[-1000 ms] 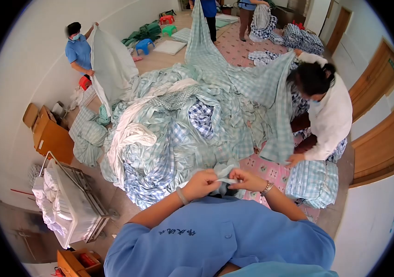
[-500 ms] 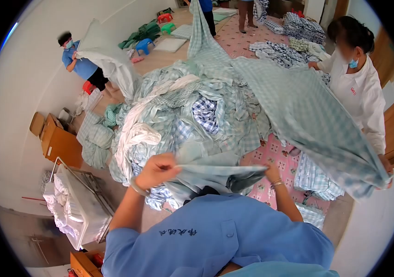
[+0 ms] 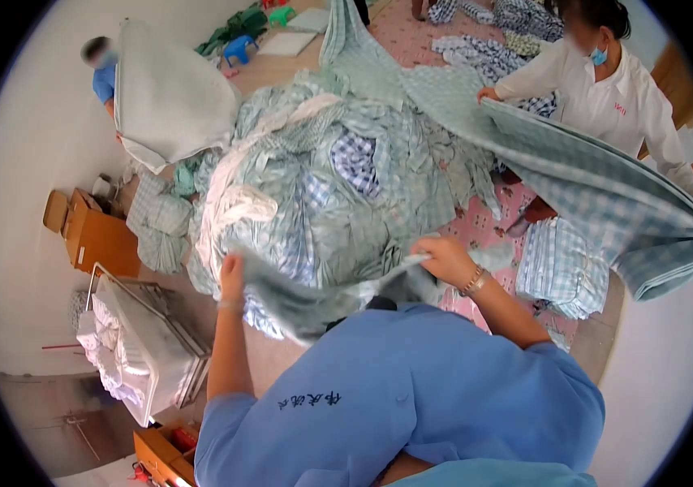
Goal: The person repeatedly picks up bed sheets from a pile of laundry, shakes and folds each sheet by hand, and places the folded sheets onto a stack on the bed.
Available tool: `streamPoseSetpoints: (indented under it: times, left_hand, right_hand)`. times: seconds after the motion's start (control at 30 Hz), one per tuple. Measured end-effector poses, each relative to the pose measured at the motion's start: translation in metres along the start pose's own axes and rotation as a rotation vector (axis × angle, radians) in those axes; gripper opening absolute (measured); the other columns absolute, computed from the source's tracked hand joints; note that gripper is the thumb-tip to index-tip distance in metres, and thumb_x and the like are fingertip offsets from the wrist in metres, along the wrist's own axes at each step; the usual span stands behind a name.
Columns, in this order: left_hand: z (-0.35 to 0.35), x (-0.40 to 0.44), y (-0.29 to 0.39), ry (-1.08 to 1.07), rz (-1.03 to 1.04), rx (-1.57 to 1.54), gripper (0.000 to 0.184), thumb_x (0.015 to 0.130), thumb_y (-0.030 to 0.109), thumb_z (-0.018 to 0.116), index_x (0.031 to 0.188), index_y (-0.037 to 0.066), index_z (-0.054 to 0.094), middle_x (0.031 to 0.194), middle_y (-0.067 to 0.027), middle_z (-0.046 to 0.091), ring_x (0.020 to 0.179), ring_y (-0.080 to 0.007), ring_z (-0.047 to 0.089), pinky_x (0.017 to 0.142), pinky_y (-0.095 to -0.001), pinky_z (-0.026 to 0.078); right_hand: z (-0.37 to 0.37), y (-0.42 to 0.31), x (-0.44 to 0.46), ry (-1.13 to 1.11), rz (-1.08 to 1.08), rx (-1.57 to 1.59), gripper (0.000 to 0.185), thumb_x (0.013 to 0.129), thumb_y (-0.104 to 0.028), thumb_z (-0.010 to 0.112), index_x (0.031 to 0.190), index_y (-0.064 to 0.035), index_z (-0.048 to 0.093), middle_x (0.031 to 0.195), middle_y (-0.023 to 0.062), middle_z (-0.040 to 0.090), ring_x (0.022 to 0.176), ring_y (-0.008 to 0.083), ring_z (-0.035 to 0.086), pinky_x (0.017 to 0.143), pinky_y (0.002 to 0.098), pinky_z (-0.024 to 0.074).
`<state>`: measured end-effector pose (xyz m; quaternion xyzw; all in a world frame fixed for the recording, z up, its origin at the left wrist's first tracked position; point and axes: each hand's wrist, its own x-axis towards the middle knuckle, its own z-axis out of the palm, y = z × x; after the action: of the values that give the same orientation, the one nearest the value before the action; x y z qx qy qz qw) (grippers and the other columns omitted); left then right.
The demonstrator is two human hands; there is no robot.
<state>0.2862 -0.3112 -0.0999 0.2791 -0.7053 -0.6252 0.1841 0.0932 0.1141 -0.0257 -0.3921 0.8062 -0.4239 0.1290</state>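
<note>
Pale green cloth (image 3: 302, 304) hangs in front of the large heap of checked and plain fabric (image 3: 411, 203), close to the wearer's blue shirt (image 3: 436, 365). Beyond the right arm, a co-worker in white (image 3: 557, 69) spreads a long checked sheet (image 3: 549, 158) above a folded stack (image 3: 561, 264). The held cloth's long axis runs side to side, sagging between the two hands; motion blurs its left part. At its left end, the left hand (image 3: 232, 277) has its grip closed on the edge; at the other, the right hand (image 3: 446, 261) pinches the upper edge. Neither hand is clearly nearer the middle.
</note>
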Motion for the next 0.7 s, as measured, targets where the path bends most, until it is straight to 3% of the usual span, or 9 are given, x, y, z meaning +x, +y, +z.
streamPoseSetpoints:
  times: [0.03,0.07,0.1,0.2,0.37,0.53,0.6,0.67,0.7]
  left_hand:
    - [0.04,0.001,0.025,-0.124,-0.019,-0.158,0.016,0.086,0.017,0.049,0.092,0.003,0.055,0.088,-0.0008,0.054,0.08,-0.0078,0.049,0.071,-0.0224,0.042]
    - [0.084,-0.005,0.043,-0.124,0.059,-0.019,0.015,0.087,0.017,0.049,0.092,0.004,0.053,0.088,0.0015,0.051,0.08,-0.0054,0.046,0.071,-0.02,0.039]
    - [0.116,-0.01,0.05,-0.401,0.131,-0.023,0.015,0.087,0.017,0.049,0.094,0.004,0.051,0.085,0.0035,0.047,0.079,-0.0045,0.042,0.07,-0.0188,0.037]
    - [0.21,-0.067,0.096,-0.721,-0.038,-0.05,0.011,0.088,0.015,0.045,0.097,0.008,0.047,0.081,0.0024,0.044,0.073,-0.0047,0.039,0.065,-0.0188,0.036]
    - [0.255,-0.101,0.075,-0.704,-0.131,-0.369,0.016,0.087,0.008,0.044,0.102,0.003,0.044,0.089,0.0011,0.051,0.077,-0.0034,0.046,0.071,-0.0189,0.039]
    - [0.249,-0.083,0.032,-0.899,-0.027,-0.062,0.013,0.086,0.007,0.047,0.098,0.002,0.048,0.084,0.002,0.051,0.073,-0.0024,0.044,0.065,-0.0168,0.036]
    - [0.248,-0.086,0.054,-0.78,0.117,-0.02,0.003,0.08,0.004,0.051,0.079,0.003,0.048,0.065,0.0019,0.04,0.06,-0.0053,0.035,0.054,-0.0205,0.032]
    - [0.24,-0.086,0.072,-0.786,0.154,-0.026,0.003,0.08,0.004,0.051,0.078,0.002,0.049,0.065,0.0019,0.041,0.059,-0.0051,0.036,0.054,-0.0201,0.032]
    - [0.236,-0.087,0.078,-0.75,0.157,-0.054,0.003,0.081,0.003,0.05,0.078,0.002,0.049,0.066,0.0019,0.043,0.06,-0.0047,0.037,0.054,-0.0195,0.033]
  right_hand:
    - [0.007,-0.011,0.009,-0.028,-0.017,-0.008,0.012,0.067,-0.012,0.054,0.077,-0.0068,0.057,0.069,0.012,0.058,0.064,0.0293,0.056,0.057,0.0347,0.0435]
    - [0.012,-0.022,0.017,-0.053,-0.031,-0.014,0.012,0.066,-0.012,0.054,0.077,-0.0064,0.057,0.068,0.0121,0.058,0.063,0.0293,0.056,0.056,0.0349,0.0432]
    - [0.015,-0.03,0.024,-0.067,-0.013,0.001,0.012,0.066,-0.012,0.054,0.077,-0.0064,0.057,0.068,0.0121,0.058,0.063,0.0293,0.056,0.056,0.0349,0.0432]
    - [0.015,-0.04,0.031,-0.046,-0.027,0.011,0.013,0.066,-0.014,0.055,0.077,-0.0054,0.055,0.066,0.0122,0.057,0.062,0.0299,0.055,0.055,0.0353,0.0426]
    - [0.008,-0.028,0.011,-0.111,0.198,0.157,0.014,0.066,-0.015,0.057,0.074,-0.0045,0.052,0.063,0.0126,0.055,0.058,0.0286,0.055,0.051,0.0356,0.0406]
    - [0.003,-0.023,-0.004,-0.088,0.219,0.165,0.018,0.067,-0.02,0.059,0.076,-0.0061,0.053,0.062,0.012,0.055,0.06,0.0263,0.055,0.052,0.0344,0.0401]
    - [-0.001,-0.008,-0.011,-0.112,0.274,0.177,0.02,0.068,-0.023,0.061,0.078,-0.0072,0.053,0.062,0.0117,0.055,0.061,0.0259,0.055,0.053,0.034,0.0402]
    - [-0.008,0.013,-0.02,-0.202,0.036,0.111,0.023,0.07,-0.024,0.066,0.073,-0.0062,0.052,0.053,0.0066,0.048,0.045,0.0184,0.046,0.046,0.0296,0.036]
    - [-0.01,0.026,-0.025,-0.323,0.099,-0.06,0.026,0.07,-0.032,0.063,0.081,-0.0107,0.056,0.063,0.0092,0.056,0.059,0.0249,0.055,0.054,0.0341,0.0407]
